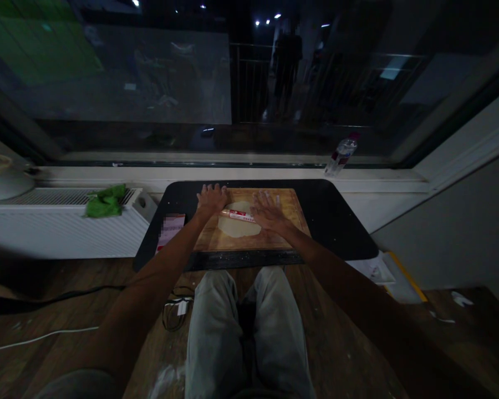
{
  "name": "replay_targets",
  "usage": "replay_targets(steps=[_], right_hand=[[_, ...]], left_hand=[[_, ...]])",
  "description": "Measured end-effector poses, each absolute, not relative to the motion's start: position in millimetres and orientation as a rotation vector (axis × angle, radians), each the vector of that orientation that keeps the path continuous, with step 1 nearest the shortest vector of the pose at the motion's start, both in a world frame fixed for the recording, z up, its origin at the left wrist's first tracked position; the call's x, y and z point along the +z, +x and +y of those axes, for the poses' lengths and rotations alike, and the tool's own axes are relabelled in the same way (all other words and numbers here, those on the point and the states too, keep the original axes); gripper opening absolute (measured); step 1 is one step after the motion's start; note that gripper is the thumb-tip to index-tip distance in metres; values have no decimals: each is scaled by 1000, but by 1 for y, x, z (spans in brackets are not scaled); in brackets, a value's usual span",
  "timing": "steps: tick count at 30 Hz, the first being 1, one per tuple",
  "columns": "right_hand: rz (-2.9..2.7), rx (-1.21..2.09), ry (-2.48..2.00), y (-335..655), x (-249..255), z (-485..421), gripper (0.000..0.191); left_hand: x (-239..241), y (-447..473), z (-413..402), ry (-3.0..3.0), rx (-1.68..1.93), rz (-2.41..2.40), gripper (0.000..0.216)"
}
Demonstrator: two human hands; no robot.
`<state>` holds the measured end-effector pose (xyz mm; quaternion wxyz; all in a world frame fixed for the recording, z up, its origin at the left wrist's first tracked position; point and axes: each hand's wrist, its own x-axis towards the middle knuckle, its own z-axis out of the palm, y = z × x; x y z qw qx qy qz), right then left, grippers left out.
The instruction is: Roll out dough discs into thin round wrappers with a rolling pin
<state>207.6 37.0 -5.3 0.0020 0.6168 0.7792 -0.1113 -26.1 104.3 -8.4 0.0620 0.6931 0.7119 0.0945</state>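
You sit facing a wide dark window [249, 83] whose glass shows only dim reflections, so what lies beyond is hard to make out. Below it, on the left, a white ribbed radiator [58, 227] carries a crumpled green cloth [106, 201]; a pale round object at the far left edge is cut off by the frame. In front of your knees stands a small black counter [336, 221] with rounded corners, and on it lies a rectangular wooden board [291, 216]. A flat round sheet of pale dough [235, 227] rests in the middle of that board. Across the dough's far side lies a slim roller with red and white markings [238, 215]; its print is too small to read. Your left hand [211, 198] lies flat and spread over the roller's left end, and your right hand [268, 211] presses open-palmed on its right end, hiding that tip. Neither grip closes; both palms bear down with fingers extended. A blurred-out packet [170, 230] sits on the counter left of the board. A clear plastic bottle [341, 155] stands on the sill; its contents are unclear.
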Motion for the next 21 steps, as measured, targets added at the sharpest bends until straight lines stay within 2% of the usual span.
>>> replay_targets(steps=[6, 17, 21], right_hand=[[2524, -374, 1859, 203, -11, 14, 76], [2611, -484, 1928, 180, -13, -28, 78], [2715, -350, 1973, 172, -21, -39, 75]], left_hand=[[-2, -21, 104, 2051, 213, 2141, 72], [9, -8, 107, 2094, 140, 2085, 75], [7, -6, 111, 2068, 125, 2094, 75]])
